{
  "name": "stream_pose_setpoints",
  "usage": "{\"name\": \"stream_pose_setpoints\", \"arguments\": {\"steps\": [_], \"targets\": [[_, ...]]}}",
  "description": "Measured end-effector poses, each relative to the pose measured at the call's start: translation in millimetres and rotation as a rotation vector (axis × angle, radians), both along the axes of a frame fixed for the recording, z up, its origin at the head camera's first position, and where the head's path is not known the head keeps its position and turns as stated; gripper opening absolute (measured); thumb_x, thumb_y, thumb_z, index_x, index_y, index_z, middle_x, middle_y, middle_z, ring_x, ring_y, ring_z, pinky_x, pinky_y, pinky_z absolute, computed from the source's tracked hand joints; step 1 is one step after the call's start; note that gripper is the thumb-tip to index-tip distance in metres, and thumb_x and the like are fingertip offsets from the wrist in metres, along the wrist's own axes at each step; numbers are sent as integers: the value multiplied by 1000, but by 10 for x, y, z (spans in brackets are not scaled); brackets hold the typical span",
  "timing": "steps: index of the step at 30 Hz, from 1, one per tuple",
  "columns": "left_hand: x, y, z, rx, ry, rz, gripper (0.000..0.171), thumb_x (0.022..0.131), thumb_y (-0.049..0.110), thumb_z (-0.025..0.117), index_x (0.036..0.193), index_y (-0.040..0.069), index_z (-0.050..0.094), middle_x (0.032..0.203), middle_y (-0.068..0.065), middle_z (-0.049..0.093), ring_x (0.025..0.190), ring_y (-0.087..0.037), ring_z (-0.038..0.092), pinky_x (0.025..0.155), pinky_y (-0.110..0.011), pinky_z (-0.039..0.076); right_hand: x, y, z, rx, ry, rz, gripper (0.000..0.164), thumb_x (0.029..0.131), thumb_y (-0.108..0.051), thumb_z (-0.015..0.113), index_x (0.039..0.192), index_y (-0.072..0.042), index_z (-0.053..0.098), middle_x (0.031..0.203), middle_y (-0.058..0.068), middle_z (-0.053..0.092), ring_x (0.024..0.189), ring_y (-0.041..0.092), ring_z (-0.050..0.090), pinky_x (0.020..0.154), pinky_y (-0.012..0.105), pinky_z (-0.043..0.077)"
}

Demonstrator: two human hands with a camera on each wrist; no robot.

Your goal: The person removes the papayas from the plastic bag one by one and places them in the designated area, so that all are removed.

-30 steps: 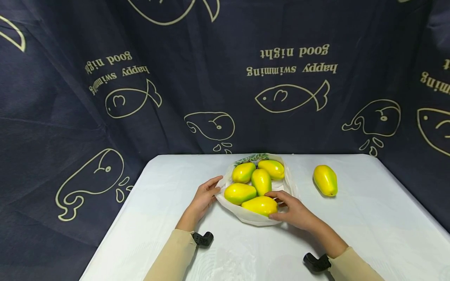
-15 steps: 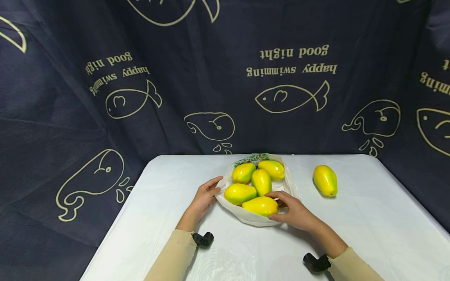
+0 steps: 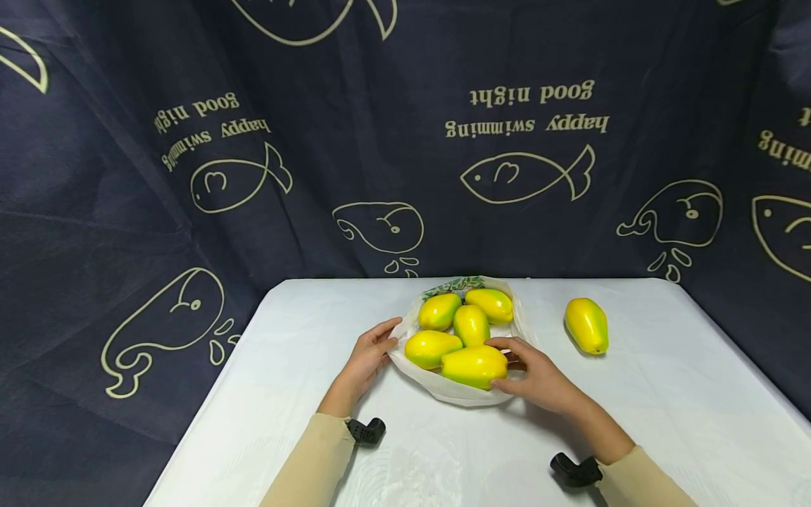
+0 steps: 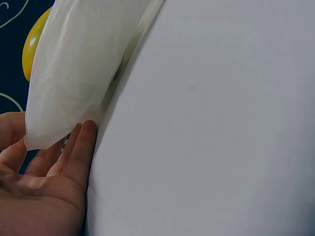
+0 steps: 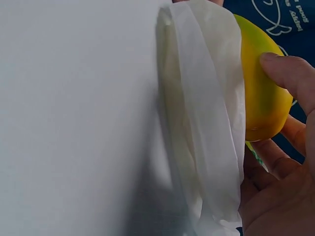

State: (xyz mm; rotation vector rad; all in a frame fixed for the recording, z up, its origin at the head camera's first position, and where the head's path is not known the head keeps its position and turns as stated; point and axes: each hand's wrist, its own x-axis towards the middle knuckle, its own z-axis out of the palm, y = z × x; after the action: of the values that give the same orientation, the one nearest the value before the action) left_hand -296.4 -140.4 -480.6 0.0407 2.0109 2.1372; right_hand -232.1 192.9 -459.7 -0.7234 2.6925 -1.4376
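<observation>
A white plastic bag [image 3: 443, 386] with a green leaf print at its back rim stands wide open on the table. Several yellow-green papayas [image 3: 472, 325] lie in it. At its left side my left hand [image 3: 366, 358] holds the rim; in the left wrist view the bag's edge [image 4: 74, 83] comes between thumb and fingers. My right hand [image 3: 538, 377] grips the front papaya [image 3: 474, 366] by its right end, inside the bag's front wall. Seen from the right wrist, the thumb lies on that papaya [image 5: 263, 93] and the fingers reach beneath it.
One more papaya [image 3: 586, 325] lies on the white table [image 3: 659, 380], to the right of the bag. A dark blue curtain [image 3: 405, 141] with fish drawings hangs behind the table's back edge.
The papaya in my right hand has risen slightly and shifted a little right and away from me, with the hand. My left hand and the bag stay in place.
</observation>
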Motion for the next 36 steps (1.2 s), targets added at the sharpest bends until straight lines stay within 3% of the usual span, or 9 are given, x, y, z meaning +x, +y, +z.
{"name": "stream_pose_setpoints", "arguments": {"steps": [10,18,25,31,36], "targets": [[-5,0,-16,-8,1,-5,46,100,5,53,145,14,54,159,-9,41,141,-27,47,99,-29,54,17,62,110,-31,43,-73,60,86,-24,80,139,-16,53,139,8,58,115,28,59,96,39,56],[-5,-4,-20,-10,-3,-4,46,100,5,53,145,14,53,160,-9,39,143,-28,45,102,-31,53,24,137,190,-40,63,-134,61,87,-24,79,140,-18,51,136,5,59,114,11,56,93,22,54],[-7,2,-15,-4,1,3,46,100,5,54,144,15,54,161,-7,38,143,-26,44,102,-32,53,45,213,244,-58,137,-207,66,88,-20,77,147,-20,47,147,7,52,114,-7,48,90,13,49],[-4,-1,-12,-2,3,6,46,100,5,53,144,16,54,160,-7,40,140,-26,48,99,-30,54,46,312,255,-25,114,-308,65,91,-28,75,148,-24,46,146,5,52,109,-4,50,87,12,50],[0,4,-5,-3,-6,7,46,100,5,53,144,16,55,159,-6,40,138,-24,49,97,-29,55,48,405,243,-46,142,-353,64,91,-26,75,148,-19,47,140,7,53,106,-11,49,84,8,48]]}}
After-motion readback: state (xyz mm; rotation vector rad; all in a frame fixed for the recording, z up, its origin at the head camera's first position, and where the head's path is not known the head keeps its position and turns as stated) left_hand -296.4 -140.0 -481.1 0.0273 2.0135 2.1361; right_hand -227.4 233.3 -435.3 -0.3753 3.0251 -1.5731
